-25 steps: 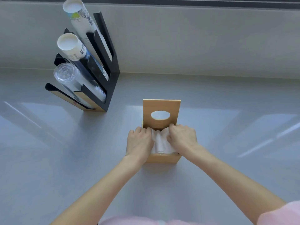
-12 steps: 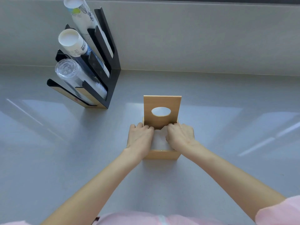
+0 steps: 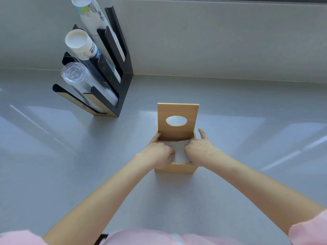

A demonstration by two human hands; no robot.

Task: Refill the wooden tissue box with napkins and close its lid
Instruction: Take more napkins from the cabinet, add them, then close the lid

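The wooden tissue box is sitting on the grey bench, well in front and to the right of the black cup rack, its lid standing upright at the far edge. Both hands are now pushing deeper inside: the left hand and right hand are curled with knuckles down, pressing the white napkins flat. A second ago the napkins were bulging in a ridge above the rim; now they are lying lower. That suggests the filling is nearly finished, leaving only the lid to swing down.
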